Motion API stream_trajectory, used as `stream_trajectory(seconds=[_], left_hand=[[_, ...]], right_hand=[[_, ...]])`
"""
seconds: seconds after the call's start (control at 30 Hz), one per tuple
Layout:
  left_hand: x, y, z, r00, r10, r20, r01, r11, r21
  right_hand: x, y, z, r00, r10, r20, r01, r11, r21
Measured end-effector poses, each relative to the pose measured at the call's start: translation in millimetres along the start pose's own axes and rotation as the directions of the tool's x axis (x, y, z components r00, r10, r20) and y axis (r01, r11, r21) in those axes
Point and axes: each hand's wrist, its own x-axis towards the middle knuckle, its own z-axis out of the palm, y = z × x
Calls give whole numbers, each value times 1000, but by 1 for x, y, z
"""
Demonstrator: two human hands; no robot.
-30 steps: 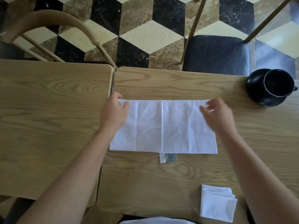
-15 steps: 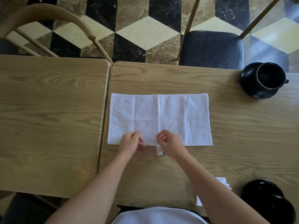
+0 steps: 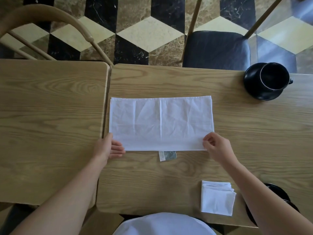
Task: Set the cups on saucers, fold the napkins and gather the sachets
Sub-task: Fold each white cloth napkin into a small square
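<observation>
A white napkin [image 3: 160, 123], folded to a long rectangle, lies flat in the middle of the right table [image 3: 254, 133]. My left hand [image 3: 108, 146] pinches its near left corner. At the near right corner my right hand [image 3: 215, 146] pinches the cloth. A small grey sachet [image 3: 167, 155] peeks out from under the napkin's near edge. A black cup [image 3: 273, 77] stands on a black saucer [image 3: 254, 89] at the far right. A folded napkin [image 3: 217, 197] lies near the front edge. Another black saucer [image 3: 277, 194] is mostly hidden behind my right arm.
A second wooden table [image 3: 50, 124] adjoins on the left with a narrow gap between. A wooden chair back [image 3: 50, 16] and a dark cushioned chair [image 3: 215, 48] stand beyond the tables on a patterned marble floor.
My hands came down from the napkin's far corners to the middle of its near edge, then slid apart to the near corners. The napkin stayed flat.
</observation>
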Motion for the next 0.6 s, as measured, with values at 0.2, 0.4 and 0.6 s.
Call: stream_trajectory(seconds=[0.2,0.4,0.6], left_hand=[[-29,2,27,991,-55,-125,32,983,-182],[-113,-19,168,884,-275,378,436,776,-456],[-155,-19,239,780,-302,548,601,604,-523]], right_hand=[[12,-19,-1,999,3,37,2,993,-122],[83,-94,-9,943,-334,0,306,864,-400],[127,-129,-14,964,-180,195,265,635,-725]])
